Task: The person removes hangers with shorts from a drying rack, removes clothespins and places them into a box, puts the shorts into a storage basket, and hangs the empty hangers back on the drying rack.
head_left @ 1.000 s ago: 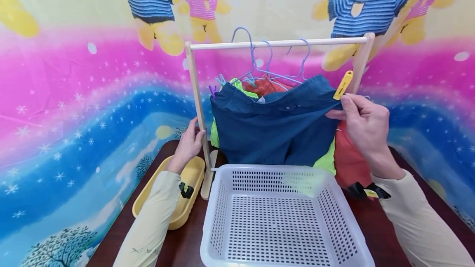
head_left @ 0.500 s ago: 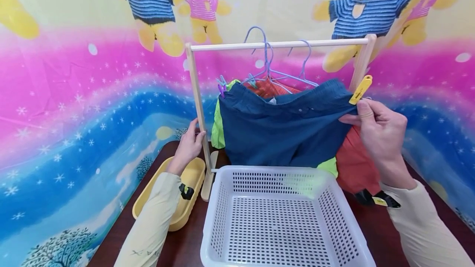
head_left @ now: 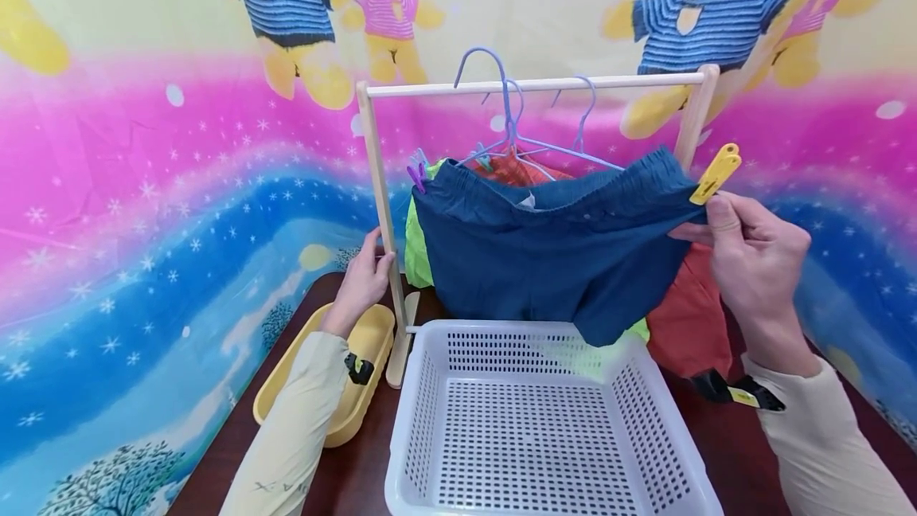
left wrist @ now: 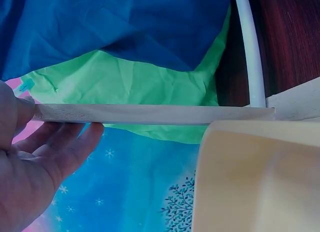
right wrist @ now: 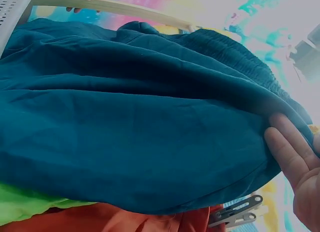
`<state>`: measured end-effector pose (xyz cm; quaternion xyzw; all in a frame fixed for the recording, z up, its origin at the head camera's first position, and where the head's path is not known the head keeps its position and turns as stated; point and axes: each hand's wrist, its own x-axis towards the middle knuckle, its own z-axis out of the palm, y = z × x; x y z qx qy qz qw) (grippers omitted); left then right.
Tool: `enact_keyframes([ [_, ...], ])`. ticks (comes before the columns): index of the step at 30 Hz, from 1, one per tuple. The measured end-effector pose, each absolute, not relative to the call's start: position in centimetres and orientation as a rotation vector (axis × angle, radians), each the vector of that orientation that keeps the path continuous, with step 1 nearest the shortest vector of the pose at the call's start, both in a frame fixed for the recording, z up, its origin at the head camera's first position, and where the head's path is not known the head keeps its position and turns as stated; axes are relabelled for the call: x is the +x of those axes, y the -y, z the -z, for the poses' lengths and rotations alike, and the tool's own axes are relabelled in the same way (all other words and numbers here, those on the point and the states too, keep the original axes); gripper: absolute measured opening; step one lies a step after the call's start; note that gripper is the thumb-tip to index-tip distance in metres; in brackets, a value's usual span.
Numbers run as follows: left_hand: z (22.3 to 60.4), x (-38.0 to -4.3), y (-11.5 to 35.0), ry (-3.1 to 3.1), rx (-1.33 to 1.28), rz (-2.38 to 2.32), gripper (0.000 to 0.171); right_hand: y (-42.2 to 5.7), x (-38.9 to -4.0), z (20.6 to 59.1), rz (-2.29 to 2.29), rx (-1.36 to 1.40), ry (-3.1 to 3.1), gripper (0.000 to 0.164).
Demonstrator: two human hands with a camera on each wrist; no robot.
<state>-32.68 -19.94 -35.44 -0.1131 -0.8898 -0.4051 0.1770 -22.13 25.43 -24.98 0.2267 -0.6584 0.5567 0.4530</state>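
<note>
Dark blue shorts [head_left: 544, 261] hang at the front of a small wooden rack [head_left: 530, 88], under a light purple wire hanger [head_left: 510, 114]. My right hand [head_left: 759, 261] pinches the right end of their waistband and draws it outward. Just above those fingers a yellow clothespin [head_left: 716, 173] clips the fabric, while a purple clothespin [head_left: 417, 177] sits at the left end. My left hand [head_left: 364, 281] holds the rack's left post; in the left wrist view, thumb and fingers lie on opposite sides of the post [left wrist: 150, 114]. A lower edge of the shorts overlaps the basket's back rim.
A white perforated basket [head_left: 530, 452] stands in front of the rack. Left of it is a yellow tub [head_left: 344, 412], beneath my left forearm. Behind the shorts hang bright green clothing [head_left: 418, 249] and a red garment [head_left: 691, 317], on more hangers.
My right hand has moved right, pulling the waistband and yellow clothespin along. The front hanger's hook has shifted and turned. One shorts leg now hangs over the basket rim. My left hand stays put.
</note>
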Motion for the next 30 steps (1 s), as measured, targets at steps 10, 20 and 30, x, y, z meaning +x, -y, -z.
enact_keyframes([
  [10, 35.4, -32.6, 19.8, 2.521, -0.283, 1.198, 0.055, -26.7, -21.9, 26.3, -1.482, 0.618, 1.554, 0.023],
  [20, 35.1, -31.3, 19.5, 2.463, -0.251, 1.288, 0.055, -27.6, -20.9, 27.6, -1.372, 0.48, 1.639, 0.024],
  [30, 34.2, -29.1, 19.2, 2.408, -0.22, 1.294, 0.052, -27.4, -20.0, 28.7, -1.319, 0.454, 1.647, 0.02],
])
